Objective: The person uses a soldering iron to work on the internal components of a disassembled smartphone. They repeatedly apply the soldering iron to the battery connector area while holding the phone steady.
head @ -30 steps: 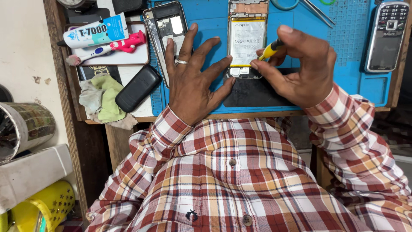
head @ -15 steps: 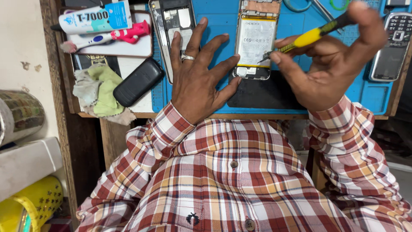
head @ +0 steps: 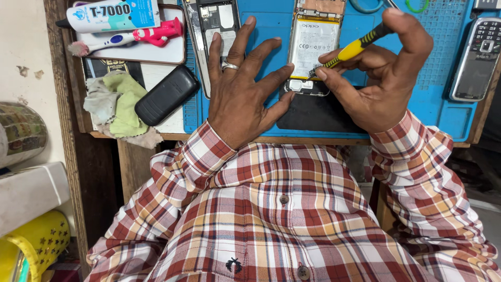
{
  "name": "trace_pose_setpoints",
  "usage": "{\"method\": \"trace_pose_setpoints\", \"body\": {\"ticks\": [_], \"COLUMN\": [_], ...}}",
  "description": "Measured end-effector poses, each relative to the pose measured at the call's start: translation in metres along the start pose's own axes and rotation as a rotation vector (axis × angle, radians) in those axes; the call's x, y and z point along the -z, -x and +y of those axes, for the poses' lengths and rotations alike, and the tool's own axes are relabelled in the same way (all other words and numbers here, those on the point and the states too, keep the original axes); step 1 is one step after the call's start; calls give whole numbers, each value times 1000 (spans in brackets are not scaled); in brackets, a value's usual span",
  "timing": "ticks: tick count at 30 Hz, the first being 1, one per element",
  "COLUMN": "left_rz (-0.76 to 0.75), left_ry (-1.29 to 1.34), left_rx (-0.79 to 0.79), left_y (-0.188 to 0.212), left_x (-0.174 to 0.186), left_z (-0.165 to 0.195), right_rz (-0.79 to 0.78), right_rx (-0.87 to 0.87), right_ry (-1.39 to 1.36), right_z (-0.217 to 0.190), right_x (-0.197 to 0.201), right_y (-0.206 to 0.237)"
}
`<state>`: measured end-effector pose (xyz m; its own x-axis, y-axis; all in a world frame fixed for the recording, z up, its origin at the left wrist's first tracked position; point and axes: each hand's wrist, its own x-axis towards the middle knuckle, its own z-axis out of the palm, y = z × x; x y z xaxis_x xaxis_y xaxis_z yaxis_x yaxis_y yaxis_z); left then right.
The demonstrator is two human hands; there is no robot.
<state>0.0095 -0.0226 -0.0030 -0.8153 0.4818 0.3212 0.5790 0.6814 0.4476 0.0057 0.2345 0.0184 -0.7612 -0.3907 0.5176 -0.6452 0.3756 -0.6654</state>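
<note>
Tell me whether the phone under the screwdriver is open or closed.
Open: the phone lies back cover off, battery and board exposed, with the screwdriver tip at its lower end.

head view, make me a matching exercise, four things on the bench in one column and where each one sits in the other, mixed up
Things:
1. screwdriver with yellow handle
2. black keypad phone
3. opened smartphone with battery showing
4. green cloth

Places:
A. on the blue mat, steadied by the left hand
B. at the left of the bench, just left of the black phone
C. held in the right hand, tip at the phone's lower end
D. between the cloth and the blue mat

Pairs: 1-C, 2-D, 3-A, 4-B
</note>
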Motion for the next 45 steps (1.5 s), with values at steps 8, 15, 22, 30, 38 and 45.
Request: {"method": "trace_pose_setpoints", "body": {"ticks": [8, 15, 22, 30, 38, 45], "left_rz": [-2, -16, 74, 93, -69, 613], "left_ry": [-2, -20, -16, -23, -233, -38], "left_rx": [-1, 19, 42, 11, 42, 52], "left_y": [-2, -5, -15, -19, -118, -255], "left_x": [2, 4, 14, 26, 88, 215], "left_z": [2, 7, 21, 28, 4, -93], "right_rz": [86, 46, 178, 173, 294, 386], "right_rx": [116, 117, 89, 100, 160, -113], "right_ry": [154, 222, 236, 143, 324, 83], "right_z": [-7, -12, -4, -14, -7, 1], "right_x": [-7, 5, -9, -2, -7, -1], "right_y": [-3, -2, 1, -11, -3, -1]}}
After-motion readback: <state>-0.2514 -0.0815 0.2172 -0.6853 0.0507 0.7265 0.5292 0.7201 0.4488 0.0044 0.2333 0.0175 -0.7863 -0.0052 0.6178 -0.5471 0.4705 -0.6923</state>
